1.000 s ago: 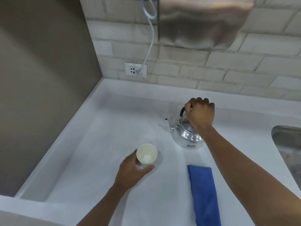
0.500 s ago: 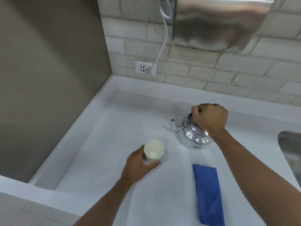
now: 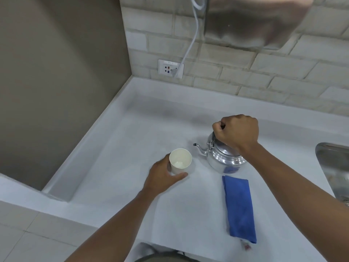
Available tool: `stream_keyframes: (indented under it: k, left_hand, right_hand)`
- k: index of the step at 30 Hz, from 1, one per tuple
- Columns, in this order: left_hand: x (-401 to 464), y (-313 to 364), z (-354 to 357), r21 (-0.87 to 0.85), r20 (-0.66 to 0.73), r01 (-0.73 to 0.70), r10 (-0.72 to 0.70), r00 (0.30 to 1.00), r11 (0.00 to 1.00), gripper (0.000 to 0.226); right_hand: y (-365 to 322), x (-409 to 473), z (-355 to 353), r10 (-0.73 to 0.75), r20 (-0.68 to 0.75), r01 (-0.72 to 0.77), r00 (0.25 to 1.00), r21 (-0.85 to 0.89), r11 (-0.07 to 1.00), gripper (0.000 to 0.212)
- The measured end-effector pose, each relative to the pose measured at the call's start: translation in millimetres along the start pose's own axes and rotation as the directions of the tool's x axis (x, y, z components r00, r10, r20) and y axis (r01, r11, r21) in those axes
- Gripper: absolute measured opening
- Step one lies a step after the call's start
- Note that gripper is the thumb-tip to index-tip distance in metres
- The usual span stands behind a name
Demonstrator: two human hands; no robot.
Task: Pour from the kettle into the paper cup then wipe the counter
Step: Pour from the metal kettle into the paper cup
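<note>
Left hand [image 3: 162,176]: wrapped round the lower wall of the paper cup [image 3: 180,161], steadying it upright on the counter [image 3: 132,148].
Paper cup: light, thin-walled, likely to crush or tip; best held low and gently.
Kettle [image 3: 223,157]: just right of the cup, spout toward it; smooth metal, probably heavy if full.
Right hand [image 3: 237,132]: fist closed on the kettle's top handle.
Blue cloth [image 3: 239,208]: soft, folded, lying nearer the body than the right hand.

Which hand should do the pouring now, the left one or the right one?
The right hand. It is already closed on the handle of the kettle, whose spout points toward the paper cup. The left hand is wrapped around the cup, so it looks best placed to steady it.
</note>
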State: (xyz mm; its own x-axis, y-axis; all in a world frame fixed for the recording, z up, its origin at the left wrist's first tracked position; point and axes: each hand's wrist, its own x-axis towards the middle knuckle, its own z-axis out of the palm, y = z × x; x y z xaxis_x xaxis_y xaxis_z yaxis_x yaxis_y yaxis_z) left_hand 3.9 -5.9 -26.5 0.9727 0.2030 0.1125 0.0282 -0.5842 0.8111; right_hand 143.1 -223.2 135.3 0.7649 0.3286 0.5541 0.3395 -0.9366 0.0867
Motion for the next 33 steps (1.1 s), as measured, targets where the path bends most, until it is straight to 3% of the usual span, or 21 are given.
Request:
stream_keyframes:
  k: [8, 20, 33]
  left_hand:
    - [-1, 0, -2, -0.063, -0.019, -0.020, 0.019, 1.000, 0.998, 0.063]
    - [2, -6, 1, -0.056, 0.001, 0.003, -0.002, 1.000, 0.998, 0.072]
    - [2, -5, 0, -0.073, -0.010, -0.011, 0.010, 1.000, 0.997, 0.069]
  right_hand:
    - [-12, -1, -23, -0.111, 0.027, 0.112, 0.993, -0.049, 0.992, 0.035]
    - [-38, -2, -34, -0.224, 0.100, 0.234, 0.969, -0.101, 0.967, 0.035]
    - [-50, 1, -41, -0.294, 0.013, 0.294, 0.956, -0.103, 0.950, 0.031]
